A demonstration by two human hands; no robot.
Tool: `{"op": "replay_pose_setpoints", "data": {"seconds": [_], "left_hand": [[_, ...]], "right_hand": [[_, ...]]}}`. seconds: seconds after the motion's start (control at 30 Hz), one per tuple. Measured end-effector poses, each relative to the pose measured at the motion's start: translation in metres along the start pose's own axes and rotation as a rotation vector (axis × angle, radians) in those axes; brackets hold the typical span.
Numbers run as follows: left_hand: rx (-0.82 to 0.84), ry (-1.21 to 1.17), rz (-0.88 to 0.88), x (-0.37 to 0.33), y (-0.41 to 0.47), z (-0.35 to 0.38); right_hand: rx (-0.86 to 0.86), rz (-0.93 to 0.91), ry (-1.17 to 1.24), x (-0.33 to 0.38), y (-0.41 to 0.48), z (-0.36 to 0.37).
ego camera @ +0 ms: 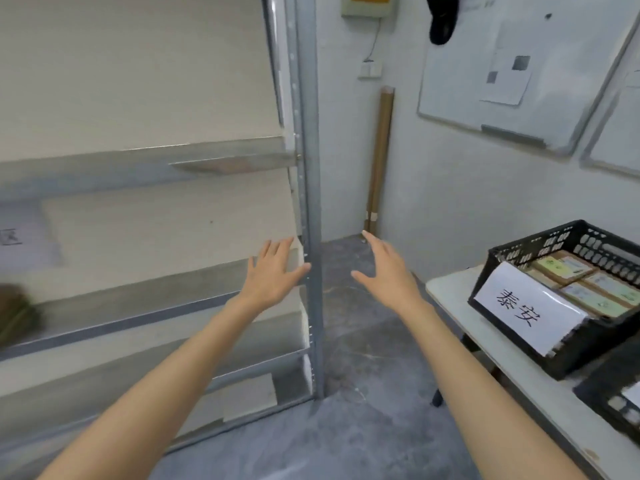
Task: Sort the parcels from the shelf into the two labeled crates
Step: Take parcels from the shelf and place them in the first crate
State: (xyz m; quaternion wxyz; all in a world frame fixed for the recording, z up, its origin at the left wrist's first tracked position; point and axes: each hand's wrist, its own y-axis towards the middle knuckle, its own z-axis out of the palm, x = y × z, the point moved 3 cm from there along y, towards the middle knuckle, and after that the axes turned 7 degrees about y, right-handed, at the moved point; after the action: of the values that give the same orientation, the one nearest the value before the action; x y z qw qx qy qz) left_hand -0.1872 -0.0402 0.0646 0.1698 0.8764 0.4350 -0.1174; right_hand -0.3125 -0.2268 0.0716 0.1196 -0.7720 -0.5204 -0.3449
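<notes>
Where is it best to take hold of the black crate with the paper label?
Grip the crate's top rim on the two walls beside the label, coming from both sides at once: it is wide, and parcels fill the inside.

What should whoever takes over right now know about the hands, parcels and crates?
Left hand: open, empty, before the shelf's right end.
Right hand: open, empty, just right of the shelf.
Done: labeled crate on the table holds several parcels.
Second crate: mostly out of frame, contents unseen.
Left: a blurred brown thing at the shelf's left edge, maybe a parcel; check it.
</notes>
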Motion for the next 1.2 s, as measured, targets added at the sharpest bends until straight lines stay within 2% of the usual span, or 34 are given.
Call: {"op": "replay_pose_setpoints", "data": {"seconds": [0.33,0.67,0.97,1.2], "left_hand": [[-0.167,0.053,-0.314,0.181,-0.091,-0.096],[-0.246,0.130,-0.589,0.385,-0.160,-0.175],[-0.243,0.110,-0.708,0.569,-0.190,-0.218],[-0.176,-0.019,-0.820,0.669,-0.197,-0.200]], "right_hand": [[0.193,-0.286,0.059,0.162,0.007,0.130],[0.354,-0.436,0.075,0.329,0.032,0.298],[0.482,-0.435,0.096,0.464,0.057,0.475],[0.630,-0.372,0.070,0.511,0.063,0.584]]}}
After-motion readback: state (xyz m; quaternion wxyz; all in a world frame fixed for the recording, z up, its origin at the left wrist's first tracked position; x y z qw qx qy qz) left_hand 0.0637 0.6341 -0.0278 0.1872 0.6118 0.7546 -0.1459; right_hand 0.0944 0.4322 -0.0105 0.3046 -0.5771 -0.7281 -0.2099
